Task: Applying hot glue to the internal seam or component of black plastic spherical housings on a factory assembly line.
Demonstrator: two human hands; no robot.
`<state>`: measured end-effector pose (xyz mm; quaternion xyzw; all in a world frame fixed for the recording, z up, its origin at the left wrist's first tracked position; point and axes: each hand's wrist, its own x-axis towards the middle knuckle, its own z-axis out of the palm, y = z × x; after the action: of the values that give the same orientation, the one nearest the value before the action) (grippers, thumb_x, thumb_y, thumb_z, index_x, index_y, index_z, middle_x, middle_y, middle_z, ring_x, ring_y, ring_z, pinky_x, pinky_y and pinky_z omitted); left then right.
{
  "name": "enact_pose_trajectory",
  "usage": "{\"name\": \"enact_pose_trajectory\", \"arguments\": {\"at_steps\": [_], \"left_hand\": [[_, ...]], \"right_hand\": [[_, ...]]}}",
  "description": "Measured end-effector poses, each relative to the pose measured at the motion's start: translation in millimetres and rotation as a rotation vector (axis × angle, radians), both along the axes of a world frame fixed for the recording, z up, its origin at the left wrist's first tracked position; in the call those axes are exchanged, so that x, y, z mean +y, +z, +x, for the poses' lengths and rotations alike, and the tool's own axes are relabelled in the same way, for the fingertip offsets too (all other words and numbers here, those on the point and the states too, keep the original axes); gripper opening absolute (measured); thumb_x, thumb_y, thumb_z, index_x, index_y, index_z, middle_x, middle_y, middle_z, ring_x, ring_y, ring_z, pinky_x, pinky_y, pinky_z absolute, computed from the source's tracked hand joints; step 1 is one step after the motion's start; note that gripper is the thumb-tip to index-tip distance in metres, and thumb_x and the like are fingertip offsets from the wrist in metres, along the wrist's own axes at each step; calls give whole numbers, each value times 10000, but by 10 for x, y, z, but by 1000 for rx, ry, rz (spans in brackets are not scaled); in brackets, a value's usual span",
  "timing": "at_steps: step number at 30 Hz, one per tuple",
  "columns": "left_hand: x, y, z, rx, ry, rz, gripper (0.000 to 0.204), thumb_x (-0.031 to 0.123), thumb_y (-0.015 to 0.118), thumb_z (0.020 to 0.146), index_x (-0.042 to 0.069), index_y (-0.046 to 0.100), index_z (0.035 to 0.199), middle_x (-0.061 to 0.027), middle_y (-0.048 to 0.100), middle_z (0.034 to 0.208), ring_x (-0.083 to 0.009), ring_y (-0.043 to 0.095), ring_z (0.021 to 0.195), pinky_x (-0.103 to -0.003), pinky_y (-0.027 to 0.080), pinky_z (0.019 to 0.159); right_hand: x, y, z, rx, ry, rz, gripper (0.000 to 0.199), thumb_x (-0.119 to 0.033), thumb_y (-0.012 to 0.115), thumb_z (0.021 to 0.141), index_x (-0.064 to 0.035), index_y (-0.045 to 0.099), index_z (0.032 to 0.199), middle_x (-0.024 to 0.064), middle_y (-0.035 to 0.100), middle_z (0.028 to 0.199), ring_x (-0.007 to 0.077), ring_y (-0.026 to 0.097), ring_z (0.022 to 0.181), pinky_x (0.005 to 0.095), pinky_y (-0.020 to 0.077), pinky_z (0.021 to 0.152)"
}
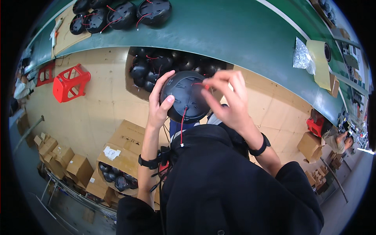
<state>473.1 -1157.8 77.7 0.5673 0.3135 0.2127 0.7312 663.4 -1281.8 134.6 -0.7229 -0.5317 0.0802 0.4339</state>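
My left hand (158,105) grips a round black plastic shell (179,89) by its left side, fingers along the edge and thumb on the ribbed face. A red wire (183,127) comes out of the shell's lower part and hangs down, ending in a small white connector (182,145). At the shell's right side, my right hand (231,100) pinches a second red wire (199,84) between thumb and fingers. Those fingertips are slightly blurred, and the wire's end is partly hidden by them.
Similar black shells with red wires (154,11) stand on the green table (219,27). A carton (135,84) of shells sits below its edge, another carton (125,137) at lower left. Red stools (70,83) stand left. Bubble wrap (302,55) lies right; another person (337,141) sits far right.
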Motion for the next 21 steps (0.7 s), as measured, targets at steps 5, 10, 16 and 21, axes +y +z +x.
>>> {"name": "enact_pose_trajectory", "arguments": {"at_steps": [5,10,16,21], "left_hand": [[28,63,-19,4,-11,48,730,370,655,863,-33,500,1452,-185,558,1399,-266,539,1315,-383,388,1127],[38,-45,-72,15,-14,46,707,363,651,876,-23,504,1450,-178,558,1395,-259,545,1297,-375,393,1120],[58,-1188,-241,183,127,-205,583,328,648,959,51,511,1454,-124,552,1398,-211,517,1292,-331,376,1116],[52,-2623,78,501,64,-153,784,305,832,833,15,463,1461,-185,522,1433,-273,489,1345,-368,400,1126]], "right_hand": [[-17,80,-126,140,430,-139,179,-107,796,819,-77,742,987,26,568,819,210,595,781,358,510,581],[-14,-25,-124,142,487,-146,185,-114,798,820,-77,741,993,34,615,855,222,622,799,363,525,615],[6,-679,547,269,-8,-108,242,-23,701,876,-31,714,1118,124,729,1058,260,689,904,348,564,715],[319,-1827,1411,-216,-449,-304,385,-123,634,962,-30,613,1335,234,569,1372,394,520,1277,458,468,1040]]}}
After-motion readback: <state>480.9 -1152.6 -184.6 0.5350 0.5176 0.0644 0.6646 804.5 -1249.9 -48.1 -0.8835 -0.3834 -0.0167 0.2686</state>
